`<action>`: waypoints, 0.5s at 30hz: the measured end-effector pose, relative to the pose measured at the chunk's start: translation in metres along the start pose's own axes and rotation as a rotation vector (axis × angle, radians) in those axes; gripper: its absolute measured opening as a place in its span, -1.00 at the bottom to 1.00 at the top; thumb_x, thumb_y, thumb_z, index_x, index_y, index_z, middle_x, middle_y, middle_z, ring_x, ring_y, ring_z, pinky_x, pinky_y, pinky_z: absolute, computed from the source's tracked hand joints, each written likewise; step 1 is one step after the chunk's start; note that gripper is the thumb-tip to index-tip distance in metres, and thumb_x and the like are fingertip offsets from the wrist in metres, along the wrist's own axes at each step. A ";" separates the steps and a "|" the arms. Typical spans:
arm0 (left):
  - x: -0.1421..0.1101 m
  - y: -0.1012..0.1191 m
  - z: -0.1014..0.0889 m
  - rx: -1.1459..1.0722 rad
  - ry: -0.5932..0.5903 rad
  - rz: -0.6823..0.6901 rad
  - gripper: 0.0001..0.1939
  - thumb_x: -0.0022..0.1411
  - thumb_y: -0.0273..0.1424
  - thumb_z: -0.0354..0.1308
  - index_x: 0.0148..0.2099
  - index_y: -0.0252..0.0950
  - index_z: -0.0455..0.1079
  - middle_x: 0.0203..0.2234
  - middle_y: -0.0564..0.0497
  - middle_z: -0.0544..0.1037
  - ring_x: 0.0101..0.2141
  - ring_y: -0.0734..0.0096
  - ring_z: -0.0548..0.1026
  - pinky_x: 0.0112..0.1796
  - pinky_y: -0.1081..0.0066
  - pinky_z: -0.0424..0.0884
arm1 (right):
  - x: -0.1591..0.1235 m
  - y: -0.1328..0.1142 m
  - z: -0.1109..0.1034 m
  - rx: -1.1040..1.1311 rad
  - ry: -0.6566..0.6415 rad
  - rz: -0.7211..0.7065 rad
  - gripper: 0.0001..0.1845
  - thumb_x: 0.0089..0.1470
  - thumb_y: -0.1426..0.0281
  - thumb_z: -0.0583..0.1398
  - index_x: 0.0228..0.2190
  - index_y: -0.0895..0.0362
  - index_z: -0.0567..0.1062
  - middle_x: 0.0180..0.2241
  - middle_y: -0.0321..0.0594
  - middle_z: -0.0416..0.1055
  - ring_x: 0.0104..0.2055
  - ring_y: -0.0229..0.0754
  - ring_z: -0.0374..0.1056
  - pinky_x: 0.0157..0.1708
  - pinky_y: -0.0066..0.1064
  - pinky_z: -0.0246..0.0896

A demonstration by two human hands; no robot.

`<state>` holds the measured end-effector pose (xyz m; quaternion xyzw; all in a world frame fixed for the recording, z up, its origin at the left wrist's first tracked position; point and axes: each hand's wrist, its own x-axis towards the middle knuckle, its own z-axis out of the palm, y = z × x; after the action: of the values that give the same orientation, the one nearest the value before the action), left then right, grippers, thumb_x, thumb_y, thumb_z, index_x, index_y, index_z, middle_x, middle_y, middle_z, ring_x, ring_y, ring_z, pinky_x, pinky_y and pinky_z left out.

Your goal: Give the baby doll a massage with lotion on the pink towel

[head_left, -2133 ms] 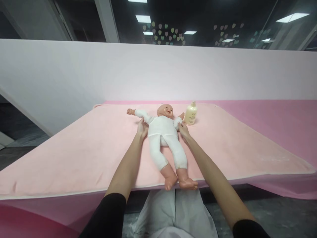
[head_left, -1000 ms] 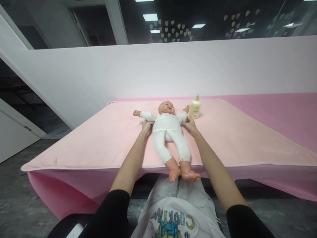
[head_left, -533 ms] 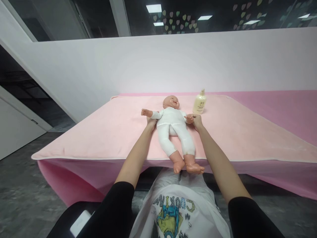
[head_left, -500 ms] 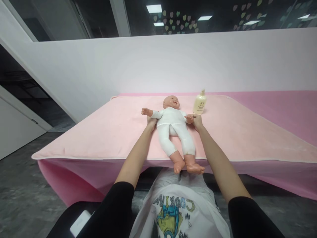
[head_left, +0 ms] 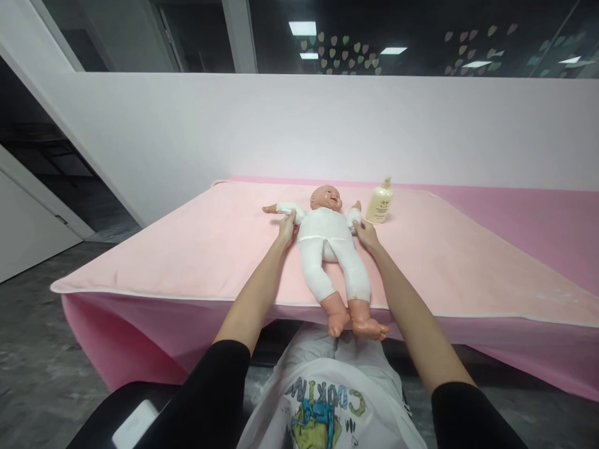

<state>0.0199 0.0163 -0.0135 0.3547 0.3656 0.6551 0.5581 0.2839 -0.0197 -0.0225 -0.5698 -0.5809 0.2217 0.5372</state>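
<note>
A baby doll (head_left: 326, 226) with a white cloth body lies on its back on the pink padded mat (head_left: 234, 249). Its head points to the wall and its feet hang over the near edge. My left hand (head_left: 287, 229) is closed around the doll's arm on the left, which stretches out sideways. On the other side my right hand (head_left: 366, 235) grips the doll's other arm near the elbow, with the doll's hand pointing up. Just beyond my right hand stands a pale yellow pump bottle (head_left: 379, 203), upright and apart from it.
A white wall (head_left: 374, 131) rises behind the mat, with dark windows above. Pink cloth (head_left: 135, 340) drapes over the front edge. A small white device (head_left: 135, 425) rests on something black at the lower left.
The doll's right-side arm has swung upward, its hand now pointing to the wall. My left hand has moved up onto the sleeve of the other arm, which lies straighter out.
</note>
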 end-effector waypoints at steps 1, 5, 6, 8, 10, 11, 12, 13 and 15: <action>0.001 -0.001 -0.001 0.061 0.005 0.009 -0.80 0.11 -0.28 0.19 -0.37 -0.33 0.37 -0.56 0.03 0.44 -0.57 0.50 0.36 -0.47 0.46 0.27 | 0.000 0.000 0.001 -0.063 0.003 0.002 -0.63 0.00 0.16 0.07 -0.34 0.18 0.47 -0.30 -0.12 0.49 -0.26 -0.10 0.33 -0.13 -0.25 0.21; 0.004 -0.005 -0.001 0.297 0.066 0.032 -0.78 0.03 -0.27 0.28 -0.44 -0.32 0.40 -0.60 0.02 0.43 -0.52 0.40 0.39 -0.45 0.44 0.27 | 0.001 -0.003 0.002 -0.208 0.037 0.021 -0.64 0.06 0.16 0.03 -0.42 0.18 0.45 -0.36 -0.07 0.48 -0.32 -0.09 0.32 -0.20 -0.29 0.21; 0.004 -0.005 -0.001 0.316 0.087 0.045 -0.80 0.01 -0.29 0.29 -0.46 -0.31 0.40 -0.62 0.02 0.42 -0.48 0.34 0.41 -0.41 0.42 0.29 | 0.001 -0.003 0.002 -0.210 0.044 0.022 -0.64 0.06 0.16 0.03 -0.42 0.18 0.45 -0.36 -0.07 0.48 -0.32 -0.09 0.32 -0.22 -0.30 0.21; 0.005 -0.005 0.001 0.300 0.125 0.085 -0.83 -0.01 -0.35 0.31 -0.49 -0.30 0.40 -0.63 0.00 0.41 -0.40 0.26 0.44 -0.34 0.41 0.31 | 0.000 -0.003 0.001 -0.175 0.053 0.015 -0.63 0.05 0.14 0.04 -0.42 0.17 0.46 -0.35 -0.09 0.48 -0.29 -0.09 0.34 -0.20 -0.32 0.21; 0.005 -0.003 0.002 0.265 0.142 0.091 -0.86 -0.01 -0.39 0.30 -0.49 -0.30 0.40 -0.63 0.00 0.41 -0.38 0.25 0.45 -0.32 0.40 0.32 | -0.001 -0.002 0.000 -0.101 0.055 0.023 -0.64 0.01 0.13 0.07 -0.41 0.17 0.47 -0.33 -0.11 0.49 -0.25 -0.09 0.35 -0.16 -0.31 0.22; 0.004 -0.003 0.003 0.250 0.134 0.072 -0.87 0.01 -0.40 0.28 -0.49 -0.30 0.40 -0.62 0.00 0.41 -0.41 0.27 0.44 -0.33 0.40 0.32 | -0.001 -0.002 -0.001 -0.044 0.051 0.034 -0.64 -0.02 0.13 0.09 -0.40 0.17 0.48 -0.32 -0.13 0.49 -0.22 -0.09 0.35 -0.15 -0.30 0.22; 0.004 -0.002 0.004 0.228 0.118 0.046 -0.89 0.03 -0.41 0.26 -0.47 -0.31 0.39 -0.62 0.01 0.42 -0.44 0.31 0.43 -0.35 0.40 0.32 | -0.001 -0.002 -0.002 0.027 0.045 0.048 -0.65 -0.06 0.15 0.12 -0.39 0.17 0.49 -0.31 -0.14 0.49 -0.21 -0.09 0.36 -0.14 -0.29 0.23; 0.004 -0.001 0.004 0.198 0.097 0.019 -0.91 0.04 -0.42 0.24 -0.45 -0.31 0.39 -0.62 0.03 0.42 -0.49 0.36 0.42 -0.38 0.40 0.33 | -0.002 -0.002 -0.003 0.108 0.034 0.066 -0.65 -0.10 0.17 0.15 -0.38 0.17 0.50 -0.30 -0.16 0.49 -0.20 -0.10 0.36 -0.14 -0.29 0.25; 0.003 -0.001 0.005 0.101 0.042 -0.008 -0.94 0.00 -0.48 0.23 -0.41 -0.30 0.40 -0.63 0.08 0.41 -0.57 0.46 0.37 -0.43 0.44 0.32 | -0.002 -0.004 -0.005 0.272 0.018 0.109 -0.66 -0.20 0.22 0.20 -0.37 0.17 0.52 -0.30 -0.20 0.50 -0.22 -0.13 0.37 -0.17 -0.30 0.28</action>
<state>0.0237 0.0196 -0.0117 0.3670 0.4113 0.6408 0.5344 0.2857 -0.0244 -0.0179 -0.5243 -0.5091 0.3221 0.6018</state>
